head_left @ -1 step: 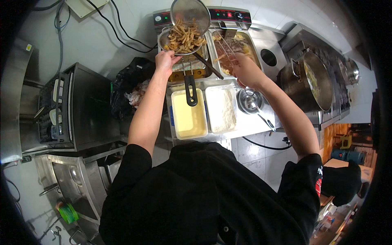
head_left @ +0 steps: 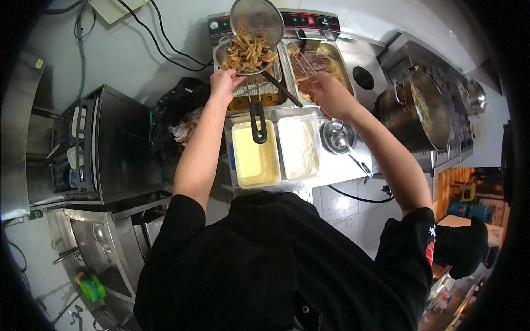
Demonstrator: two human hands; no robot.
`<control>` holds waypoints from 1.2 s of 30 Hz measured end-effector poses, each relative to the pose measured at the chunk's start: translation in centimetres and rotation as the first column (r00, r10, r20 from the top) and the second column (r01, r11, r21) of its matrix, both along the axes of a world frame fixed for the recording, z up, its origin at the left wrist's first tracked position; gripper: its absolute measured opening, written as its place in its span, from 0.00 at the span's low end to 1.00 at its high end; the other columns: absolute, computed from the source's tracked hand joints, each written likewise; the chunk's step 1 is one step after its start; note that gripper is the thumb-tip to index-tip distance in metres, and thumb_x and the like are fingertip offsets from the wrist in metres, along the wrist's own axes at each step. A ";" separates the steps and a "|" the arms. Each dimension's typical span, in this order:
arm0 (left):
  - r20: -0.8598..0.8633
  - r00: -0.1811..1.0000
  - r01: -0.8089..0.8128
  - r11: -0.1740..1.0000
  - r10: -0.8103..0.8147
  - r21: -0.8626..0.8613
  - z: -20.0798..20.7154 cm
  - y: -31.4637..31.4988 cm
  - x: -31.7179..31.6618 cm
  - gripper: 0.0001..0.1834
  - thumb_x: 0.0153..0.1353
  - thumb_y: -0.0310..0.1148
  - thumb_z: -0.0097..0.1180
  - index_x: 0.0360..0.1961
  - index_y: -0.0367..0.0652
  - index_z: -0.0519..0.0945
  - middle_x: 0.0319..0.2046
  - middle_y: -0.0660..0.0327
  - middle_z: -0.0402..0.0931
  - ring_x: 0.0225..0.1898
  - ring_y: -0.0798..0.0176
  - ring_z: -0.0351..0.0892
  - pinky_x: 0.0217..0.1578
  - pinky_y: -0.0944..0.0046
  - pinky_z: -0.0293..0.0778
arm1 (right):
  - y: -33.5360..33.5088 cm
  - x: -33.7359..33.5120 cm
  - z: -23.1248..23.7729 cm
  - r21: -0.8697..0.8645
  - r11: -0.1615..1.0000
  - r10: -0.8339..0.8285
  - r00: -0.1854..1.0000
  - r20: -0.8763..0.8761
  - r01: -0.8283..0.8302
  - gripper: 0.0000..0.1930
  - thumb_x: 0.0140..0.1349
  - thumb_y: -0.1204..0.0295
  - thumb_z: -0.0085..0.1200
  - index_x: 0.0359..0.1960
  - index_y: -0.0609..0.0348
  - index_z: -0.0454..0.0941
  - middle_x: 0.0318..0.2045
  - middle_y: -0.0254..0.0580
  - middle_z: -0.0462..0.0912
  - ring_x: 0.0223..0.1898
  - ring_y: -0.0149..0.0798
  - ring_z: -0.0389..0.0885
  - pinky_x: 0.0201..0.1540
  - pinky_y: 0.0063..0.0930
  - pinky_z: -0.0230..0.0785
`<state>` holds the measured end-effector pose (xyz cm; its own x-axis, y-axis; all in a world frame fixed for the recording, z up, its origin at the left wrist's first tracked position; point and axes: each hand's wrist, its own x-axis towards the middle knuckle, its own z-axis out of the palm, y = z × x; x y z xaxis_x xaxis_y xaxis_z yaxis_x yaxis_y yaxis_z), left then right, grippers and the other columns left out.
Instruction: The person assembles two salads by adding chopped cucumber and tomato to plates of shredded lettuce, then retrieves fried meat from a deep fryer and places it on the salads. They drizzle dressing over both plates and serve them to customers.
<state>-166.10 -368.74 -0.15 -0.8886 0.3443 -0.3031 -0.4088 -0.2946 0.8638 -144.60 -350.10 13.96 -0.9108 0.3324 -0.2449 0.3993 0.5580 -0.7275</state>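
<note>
**A strip [head_left: 301, 81] shifts in the oil [head_left: 327, 58]; little else does**

Left of the left grip [head_left: 222, 86], a black bag [head_left: 175, 113] slumps. That grip is closed, thumb and fingers pinching the near rim of the strainer [head_left: 220, 57], just as a moment ago. The fries [head_left: 251, 51] lie heaped in it, just beyond the grip. To the grip's right and nearer the body, a black basket handle [head_left: 258, 118] reaches over the yellow tub [head_left: 255, 154]; the white tub [head_left: 302, 146] stands beside it on the bench [head_left: 333, 170].

Farther right, beneath and ahead of the right grip [head_left: 334, 99], is the tank of oil. The strip there, near the tips of the tongs [head_left: 303, 59] or their shafts, seems to sit slightly farther right than before. The right grip is curled tight round the tongs and has hardly moved. I judge the work as sorting pieces between oil and strainer, the small shift adding nothing visible to the heap.

Below the right grip sits a bowl [head_left: 334, 142]; well to its right, a pot [head_left: 395, 124].
</note>
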 end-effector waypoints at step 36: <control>-0.024 1.000 -0.004 0.993 0.007 0.116 -0.6 -0.9 -1.8 0.07 0.60 0.20 0.46 0.40 0.35 0.71 0.39 0.53 0.76 0.40 0.57 0.80 0.42 0.59 0.80 | 2.1 2.1 2.0 0.350 0.937 0.098 0.955 -0.281 0.007 0.22 0.60 0.78 0.41 0.58 0.64 0.71 0.30 0.57 0.80 0.33 0.48 0.82 0.39 0.37 0.72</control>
<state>-167.94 -369.62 -0.77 -0.8971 0.3713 -0.2394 -0.3861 -0.3957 0.8333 -142.49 -348.04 15.94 -0.9401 0.3042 0.1540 0.1681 0.8066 -0.5667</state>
